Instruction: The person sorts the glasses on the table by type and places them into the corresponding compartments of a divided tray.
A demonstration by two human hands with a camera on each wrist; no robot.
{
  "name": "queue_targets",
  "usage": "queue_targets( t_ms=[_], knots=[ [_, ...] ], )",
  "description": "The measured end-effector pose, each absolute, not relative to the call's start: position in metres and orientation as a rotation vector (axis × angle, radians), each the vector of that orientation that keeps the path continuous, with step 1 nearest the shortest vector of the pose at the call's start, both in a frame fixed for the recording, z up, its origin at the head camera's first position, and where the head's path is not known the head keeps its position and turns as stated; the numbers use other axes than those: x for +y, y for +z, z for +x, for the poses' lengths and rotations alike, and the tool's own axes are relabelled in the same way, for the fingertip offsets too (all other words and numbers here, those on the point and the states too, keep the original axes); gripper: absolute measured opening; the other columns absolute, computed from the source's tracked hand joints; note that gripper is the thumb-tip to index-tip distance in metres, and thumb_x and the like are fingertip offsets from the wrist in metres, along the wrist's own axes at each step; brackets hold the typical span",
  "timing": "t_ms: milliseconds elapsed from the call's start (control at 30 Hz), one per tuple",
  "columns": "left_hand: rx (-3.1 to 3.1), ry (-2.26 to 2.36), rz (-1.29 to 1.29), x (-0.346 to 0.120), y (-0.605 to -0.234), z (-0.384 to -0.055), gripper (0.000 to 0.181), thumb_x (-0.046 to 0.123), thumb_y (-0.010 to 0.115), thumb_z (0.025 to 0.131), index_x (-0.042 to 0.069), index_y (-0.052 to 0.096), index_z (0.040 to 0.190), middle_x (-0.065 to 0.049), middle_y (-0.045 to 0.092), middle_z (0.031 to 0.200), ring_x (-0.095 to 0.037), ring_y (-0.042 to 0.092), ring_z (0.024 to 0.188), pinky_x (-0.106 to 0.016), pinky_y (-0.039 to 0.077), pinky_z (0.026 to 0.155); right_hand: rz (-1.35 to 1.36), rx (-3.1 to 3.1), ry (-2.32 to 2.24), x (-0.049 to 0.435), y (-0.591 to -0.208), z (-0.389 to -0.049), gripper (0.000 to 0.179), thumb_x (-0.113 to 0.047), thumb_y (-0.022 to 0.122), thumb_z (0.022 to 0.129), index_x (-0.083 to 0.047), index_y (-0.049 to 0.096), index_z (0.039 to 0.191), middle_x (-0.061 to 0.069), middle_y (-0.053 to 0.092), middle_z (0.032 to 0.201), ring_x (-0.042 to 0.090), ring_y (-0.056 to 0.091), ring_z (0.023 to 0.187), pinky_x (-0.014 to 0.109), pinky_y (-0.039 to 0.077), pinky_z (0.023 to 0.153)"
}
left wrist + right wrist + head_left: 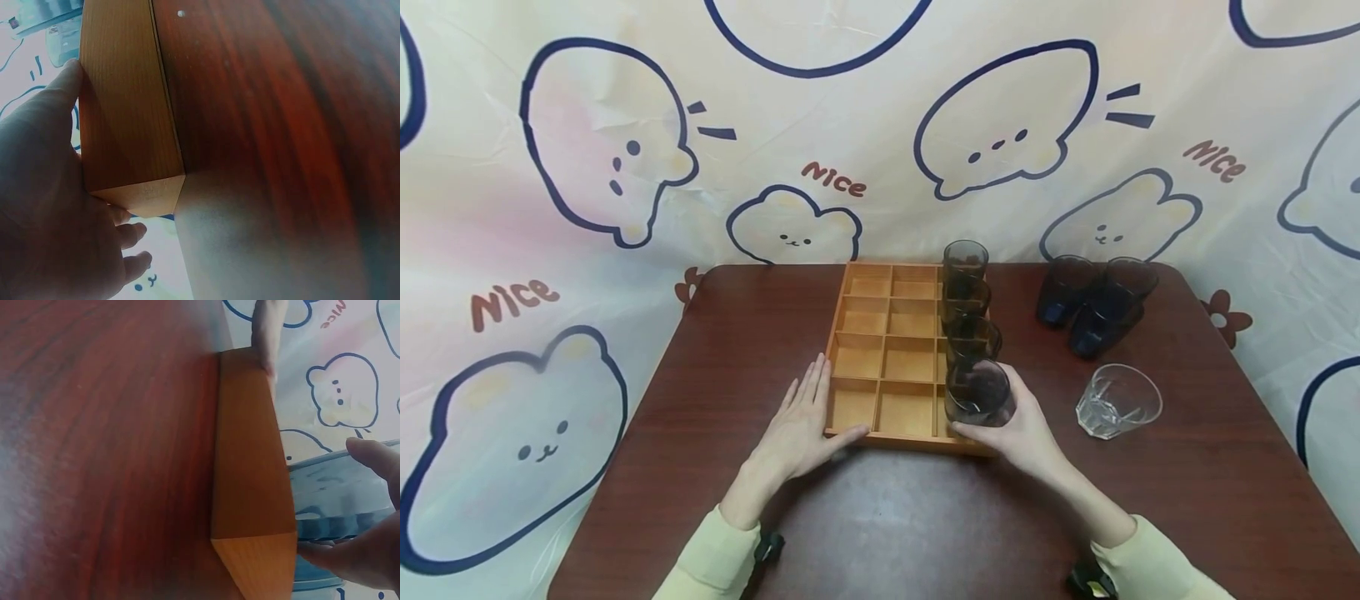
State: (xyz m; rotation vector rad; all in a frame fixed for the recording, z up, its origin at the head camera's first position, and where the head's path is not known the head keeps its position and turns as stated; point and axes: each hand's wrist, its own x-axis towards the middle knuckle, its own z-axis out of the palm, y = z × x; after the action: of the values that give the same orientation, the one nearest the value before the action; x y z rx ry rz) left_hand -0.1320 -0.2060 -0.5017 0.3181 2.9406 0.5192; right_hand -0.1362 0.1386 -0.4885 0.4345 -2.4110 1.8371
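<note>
A divided wooden box (908, 410) lies on the table, its square compartments in rows. My right hand (1028, 429) holds a dark tinted glass (976, 390) at the near right compartment, thumb on its near side and fingers round its right. In the right wrist view, this glass (337, 494) stands above the box wall (253, 450). Behind it, several similar dark glasses (966, 258) stand upright along the right column. My left hand (797, 429) rests at the box's near left corner, fingers straight along the left side and thumb along the front edge.
To the right on the dark wooden table (880, 525) is a clear faceted glass (1118, 402), tilted in view. Several dark blue glasses (1101, 321) stand close together at the back right. A printed curtain (880, 125) hangs behind and beside the table.
</note>
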Motion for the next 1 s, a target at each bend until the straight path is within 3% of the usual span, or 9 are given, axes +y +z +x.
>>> queue_targets(
  t_ms=[167, 300, 567, 1000],
  knots=[
    [2.938, 0.517, 0.317, -0.206, -0.502, -0.133, 0.128, 0.083, 0.059, 0.097, 0.003, -0.002, 0.176, -0.016, -0.002, 0.187, -0.036, 0.008, 0.175, -0.059, 0.014, 0.141, 0.430, -2.360, 1.877, 0.137, -0.495, -0.137, 0.085, 0.010, 0.098, 0.070, 0.004, 0.057, 0.145, 0.025, 0.068, 0.137, 0.007, 0.068, 0.122, 0.011, 0.055, 0.101],
    [2.935, 0.524, 0.318, -0.205, -0.502, -0.133, 0.128, 0.082, 0.059, 0.097, 0.003, -0.002, 0.176, -0.016, -0.002, 0.187, -0.036, 0.008, 0.175, -0.059, 0.015, 0.141, 0.392, -2.390, 1.782, 0.136, -0.497, -0.136, 0.084, 0.003, 0.100, 0.070, 0.000, 0.060, 0.144, 0.022, 0.071, 0.136, 0.007, 0.067, 0.122, 0.007, 0.050, 0.103],
    [2.936, 0.531, 0.315, -0.205, -0.500, -0.133, 0.128, 0.082, 0.060, 0.097, 0.003, -0.002, 0.176, -0.015, -0.003, 0.187, -0.035, 0.007, 0.175, -0.059, 0.015, 0.141, 0.366, -2.469, 1.485, 0.135, -0.499, -0.134, 0.086, -0.009, 0.105, 0.067, -0.005, 0.065, 0.143, 0.016, 0.073, 0.137, 0.032, 0.067, 0.127, 0.003, 0.037, 0.107],
    [2.939, 0.521, 0.315, -0.205, -0.502, -0.133, 0.127, 0.082, 0.060, 0.097, 0.002, -0.001, 0.176, -0.017, -0.001, 0.187, -0.036, 0.008, 0.175, -0.059, 0.015, 0.141, 0.317, -2.459, 1.366, 0.135, -0.507, -0.133, 0.080, -0.011, 0.105, 0.064, -0.004, 0.068, 0.135, 0.012, 0.069, 0.125, 0.026, 0.066, 0.119, 0.003, 0.036, 0.102]
  ],
)
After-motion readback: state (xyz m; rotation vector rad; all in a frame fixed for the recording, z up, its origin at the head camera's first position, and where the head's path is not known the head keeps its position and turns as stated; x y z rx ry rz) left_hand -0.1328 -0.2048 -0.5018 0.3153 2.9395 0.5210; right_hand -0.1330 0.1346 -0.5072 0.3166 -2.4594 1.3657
